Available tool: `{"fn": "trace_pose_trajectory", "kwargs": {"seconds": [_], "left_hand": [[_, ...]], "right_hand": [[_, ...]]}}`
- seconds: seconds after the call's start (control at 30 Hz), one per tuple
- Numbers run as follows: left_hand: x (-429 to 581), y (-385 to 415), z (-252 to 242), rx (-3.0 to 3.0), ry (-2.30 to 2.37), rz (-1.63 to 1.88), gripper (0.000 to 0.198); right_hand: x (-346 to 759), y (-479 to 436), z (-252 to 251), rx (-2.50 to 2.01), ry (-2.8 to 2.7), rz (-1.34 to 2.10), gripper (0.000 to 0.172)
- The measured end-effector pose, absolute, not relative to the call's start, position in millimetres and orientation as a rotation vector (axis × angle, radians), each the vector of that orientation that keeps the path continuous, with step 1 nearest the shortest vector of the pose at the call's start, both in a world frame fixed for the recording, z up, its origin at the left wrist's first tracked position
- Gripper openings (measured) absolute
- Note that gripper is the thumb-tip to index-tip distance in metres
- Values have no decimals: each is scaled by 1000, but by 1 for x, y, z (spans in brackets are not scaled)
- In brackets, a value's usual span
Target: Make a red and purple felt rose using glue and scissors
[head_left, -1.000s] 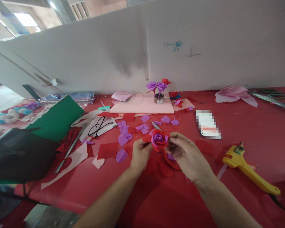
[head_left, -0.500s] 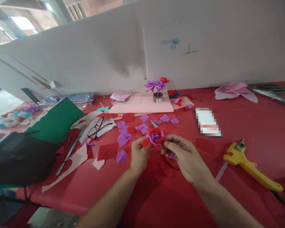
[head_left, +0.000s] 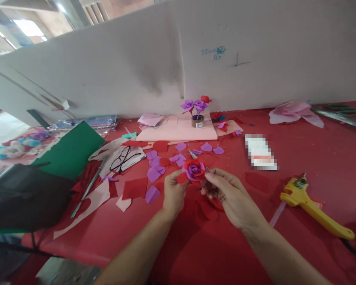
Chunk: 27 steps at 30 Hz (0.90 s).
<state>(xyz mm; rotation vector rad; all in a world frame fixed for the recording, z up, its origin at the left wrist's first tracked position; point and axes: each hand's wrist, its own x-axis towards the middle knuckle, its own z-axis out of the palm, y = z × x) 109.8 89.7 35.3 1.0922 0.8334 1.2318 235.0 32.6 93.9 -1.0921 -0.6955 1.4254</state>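
Red covers the desk (head_left: 311,154), strewn with purple petals (head_left: 156,173) below a grey wall (head_left: 106,79), where I see remotely my left fingers (head_left: 173,179) and right fingers (head_left: 216,181) grasping a red-and-purple flower (head_left: 194,170).

This looks like a craft workshop. The red table (head_left: 308,154) has loose purple petals (head_left: 156,173), a yellow glue gun (head_left: 314,210) and craft flowers (head_left: 200,105) in a little holder (head_left: 197,122). Behind it is a smudgy grey wall (head_left: 269,51) with numbers (head_left: 209,52) written on it in blue-green.
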Motion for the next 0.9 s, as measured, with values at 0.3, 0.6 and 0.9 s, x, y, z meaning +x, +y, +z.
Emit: {"fn": "trace_pose_trajectory", "kwargs": {"seconds": [0.3, 0.6, 0.9], "left_hand": [[107, 89, 37, 1087, 861, 1261, 8], [107, 88, 38, 1035, 862, 1275, 8], [105, 88, 39, 1086, 927, 1364, 13]], "right_hand": [[234, 32, 95, -1058, -627, 1475, 15], [234, 33, 93, -1160, -677, 1463, 16], [234, 34, 94, -1193, -694, 1475, 25]]}}
